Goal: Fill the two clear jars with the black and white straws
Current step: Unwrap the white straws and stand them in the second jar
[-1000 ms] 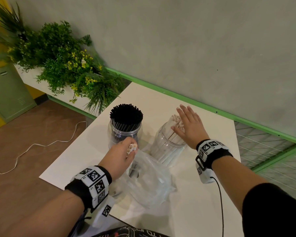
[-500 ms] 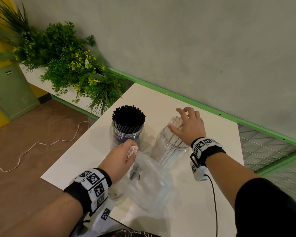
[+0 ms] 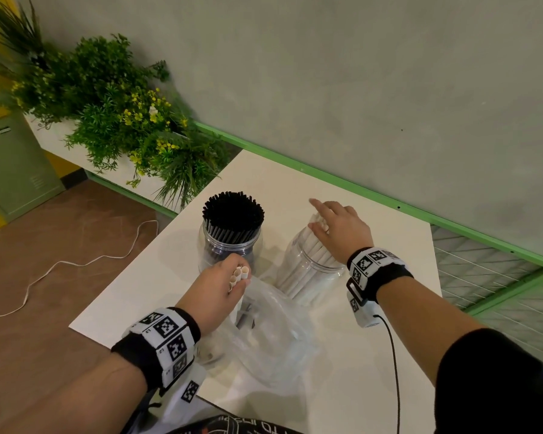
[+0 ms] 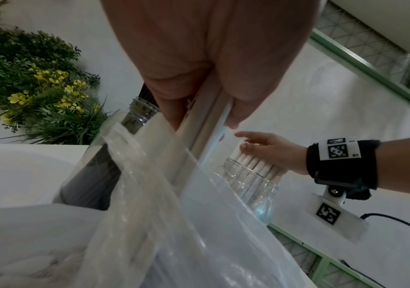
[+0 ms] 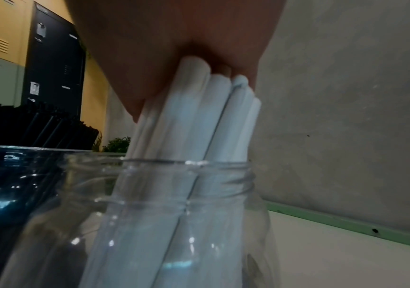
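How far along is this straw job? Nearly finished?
Well along, it seems. The left jar looks packed with black straws. The right jar holds white straws, and the right hand rests on their tops. The left hand grips another small bundle of white straws over the plastic bag. A few dark straws seem left in the bag.

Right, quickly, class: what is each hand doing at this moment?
Left hand: gripping a small bundle of white straws over the plastic bag.
Right hand: open, holding nothing, resting on the white straws in the right jar.
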Available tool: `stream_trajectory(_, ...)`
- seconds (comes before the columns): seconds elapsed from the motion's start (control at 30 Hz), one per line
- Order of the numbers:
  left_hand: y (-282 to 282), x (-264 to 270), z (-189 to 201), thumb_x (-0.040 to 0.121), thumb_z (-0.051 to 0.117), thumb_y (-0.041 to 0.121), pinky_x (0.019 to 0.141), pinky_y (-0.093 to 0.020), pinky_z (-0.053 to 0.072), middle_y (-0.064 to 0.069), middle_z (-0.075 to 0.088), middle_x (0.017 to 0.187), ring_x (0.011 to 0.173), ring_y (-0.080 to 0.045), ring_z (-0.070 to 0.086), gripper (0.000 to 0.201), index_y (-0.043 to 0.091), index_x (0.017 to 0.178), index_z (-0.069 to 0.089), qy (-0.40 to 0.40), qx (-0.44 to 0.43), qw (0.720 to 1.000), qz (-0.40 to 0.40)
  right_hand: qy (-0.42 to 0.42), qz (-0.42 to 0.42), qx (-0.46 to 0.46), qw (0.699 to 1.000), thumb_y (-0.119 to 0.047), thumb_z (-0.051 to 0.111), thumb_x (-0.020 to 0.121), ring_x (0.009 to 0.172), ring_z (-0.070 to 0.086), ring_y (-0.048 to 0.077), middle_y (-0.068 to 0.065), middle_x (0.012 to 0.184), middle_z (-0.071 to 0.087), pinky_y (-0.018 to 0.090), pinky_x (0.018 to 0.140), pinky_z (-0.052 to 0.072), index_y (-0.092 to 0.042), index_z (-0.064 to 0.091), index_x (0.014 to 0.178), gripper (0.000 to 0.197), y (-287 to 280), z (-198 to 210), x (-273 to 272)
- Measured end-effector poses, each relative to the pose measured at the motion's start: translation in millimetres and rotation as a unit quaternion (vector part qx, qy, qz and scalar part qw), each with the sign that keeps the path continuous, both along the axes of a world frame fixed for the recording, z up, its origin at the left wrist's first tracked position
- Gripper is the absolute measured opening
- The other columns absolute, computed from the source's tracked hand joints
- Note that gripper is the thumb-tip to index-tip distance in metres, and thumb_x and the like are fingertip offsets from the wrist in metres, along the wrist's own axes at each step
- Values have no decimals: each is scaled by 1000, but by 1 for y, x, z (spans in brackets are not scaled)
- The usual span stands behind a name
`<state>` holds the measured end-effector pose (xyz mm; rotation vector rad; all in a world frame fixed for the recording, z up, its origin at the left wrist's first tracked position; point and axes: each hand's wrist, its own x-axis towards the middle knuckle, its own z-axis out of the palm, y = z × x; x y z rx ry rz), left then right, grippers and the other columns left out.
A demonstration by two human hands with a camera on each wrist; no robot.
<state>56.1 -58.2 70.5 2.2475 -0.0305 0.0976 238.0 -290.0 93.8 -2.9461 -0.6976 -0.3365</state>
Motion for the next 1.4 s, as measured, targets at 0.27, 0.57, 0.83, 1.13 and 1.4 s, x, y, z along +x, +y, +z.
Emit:
stream_trajectory(0.27, -1, 0, 3, 94, 52, 21, 73, -26, 48, 3, 62, 95, 85, -10, 58, 7, 26, 99, 50, -1, 5, 1000, -11, -19, 0, 88, 996, -37, 43, 99, 108, 47, 25, 0, 118, 56, 37, 74, 49, -22, 57, 123, 31, 4, 2, -6)
stream_trajectory(0.57, -1, 0, 2, 93, 54, 22, 66, -19, 44, 3, 62, 92, 82, -7, 58, 9, 25, 100, 50, 9, 12, 1000, -14, 39, -46, -51, 997, -45, 36, 99, 136, 29, 30, 1, 146, 39, 50, 109, 26, -28, 30, 146, 51, 10, 10, -9)
stream_trajectory(0.83, 8, -1, 10, 87, 65, 23, 73, -20, 47, 7, 63, 94, 84, -4, 59, 19, 27, 102, 54, 30, -24, 999, -29, 234, 151, 303, 911, -17, 46, 92, 115, 46, 11, 1, 126, 48, 27, 98, 41, -18, 37, 141, 50, 45, 0, -118)
stream_trajectory(1.13, 22, -13, 9, 76, 73, 38, 97, -30, 40, 9, 50, 117, 107, -11, 47, 51, 27, 120, 51, -4, 102, 995, 1, 315, 166, 393, 848, -15, 72, 73, 106, 51, 0, -7, 118, 56, 16, 91, 42, -19, 46, 131, 63, 97, -45, -148)
stream_trajectory(1.4, 39, -26, 8, 73, 80, 23, 70, -8, 40, 7, 55, 103, 82, -3, 56, 51, 27, 116, 55, 35, -8, 998, 57, 302, 135, 381, 863, -11, 57, 91, 83, 59, 5, -7, 89, 66, 19, 75, 45, -15, 66, 97, 11, 108, -54, -140)
